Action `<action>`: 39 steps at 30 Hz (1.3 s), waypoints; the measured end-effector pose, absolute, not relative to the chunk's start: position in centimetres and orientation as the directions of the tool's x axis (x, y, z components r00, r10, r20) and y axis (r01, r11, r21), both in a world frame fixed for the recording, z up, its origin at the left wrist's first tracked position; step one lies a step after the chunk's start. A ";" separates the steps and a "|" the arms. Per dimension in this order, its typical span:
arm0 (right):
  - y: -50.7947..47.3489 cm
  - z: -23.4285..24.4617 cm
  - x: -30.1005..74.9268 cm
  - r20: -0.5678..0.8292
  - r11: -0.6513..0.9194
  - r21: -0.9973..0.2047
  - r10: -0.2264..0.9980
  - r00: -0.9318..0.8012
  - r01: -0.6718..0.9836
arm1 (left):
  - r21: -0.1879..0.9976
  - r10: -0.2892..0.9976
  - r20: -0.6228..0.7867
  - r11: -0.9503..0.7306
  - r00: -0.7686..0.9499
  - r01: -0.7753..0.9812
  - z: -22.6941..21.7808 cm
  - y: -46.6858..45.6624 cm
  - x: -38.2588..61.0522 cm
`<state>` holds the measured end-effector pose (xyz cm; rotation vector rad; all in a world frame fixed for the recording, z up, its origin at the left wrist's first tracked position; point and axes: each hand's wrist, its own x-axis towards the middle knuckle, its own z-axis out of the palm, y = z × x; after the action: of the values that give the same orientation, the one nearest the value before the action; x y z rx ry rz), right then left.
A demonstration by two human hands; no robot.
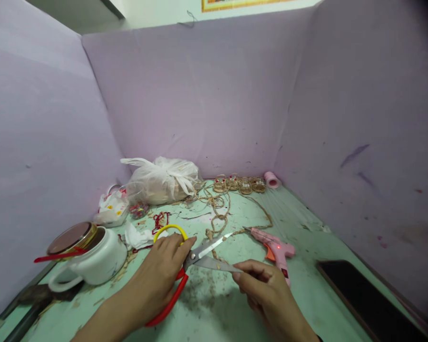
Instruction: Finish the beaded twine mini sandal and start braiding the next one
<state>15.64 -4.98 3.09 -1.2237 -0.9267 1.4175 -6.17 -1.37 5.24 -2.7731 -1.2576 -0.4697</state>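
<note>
My left hand (167, 261) is closed round the scissors (192, 256), which have one yellow and one red handle. Their blades are spread apart and point to the right. A strand of brown jute twine (219, 223) comes down from the back, passes between the blades and runs towards my right hand (262, 287). The right thumb and fingertips are pinched together at the twine's near end, close against the tip of the lower blade. Fingers partly hide that end. Just beyond my right hand lies a pink glue gun (278, 247) with an orange trigger and a lit red light.
Woven twine pieces (245, 185) and a pink roll (272, 180) line the back. A tied white plastic bag (164, 178) stands back left. At left are a white mug (100, 261), a red-handled tool (59, 256) and a hammer (35, 297). A black phone (367, 299) lies right.
</note>
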 end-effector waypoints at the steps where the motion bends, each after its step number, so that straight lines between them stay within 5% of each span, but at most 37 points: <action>1: -4.9 3.1 15.7 -0.210 -0.203 -0.960 0.978 0.016 -0.194 | 0.081 0.726 0.289 -0.668 0.624 0.740 5.4 -1.3 -6.1; 21: -4.9 3.2 15.7 -0.158 -0.142 -0.978 0.982 0.101 -0.151 | 0.205 0.766 0.031 -0.633 0.642 0.746 6.9 -0.8 -6.9; 30: -4.7 3.0 16.0 -0.127 -0.110 -0.986 0.983 0.136 -0.127 | 0.328 0.889 0.245 -0.452 0.387 0.830 5.9 -1.5 -8.3; 34: -4.6 3.2 15.9 -0.084 -0.075 -0.995 0.985 0.149 -0.065 | 0.223 0.843 0.280 -0.522 0.459 0.823 5.1 -2.7 -7.5; 39: -4.8 3.7 15.6 -0.019 -0.025 -0.999 0.979 0.203 0.028 | 0.137 0.846 0.162 -0.529 0.508 0.837 4.3 -3.0 -6.7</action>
<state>15.60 -4.78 3.69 -1.3373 -1.0682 1.0581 -6.72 -2.99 4.25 -2.7638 -1.5428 -0.3335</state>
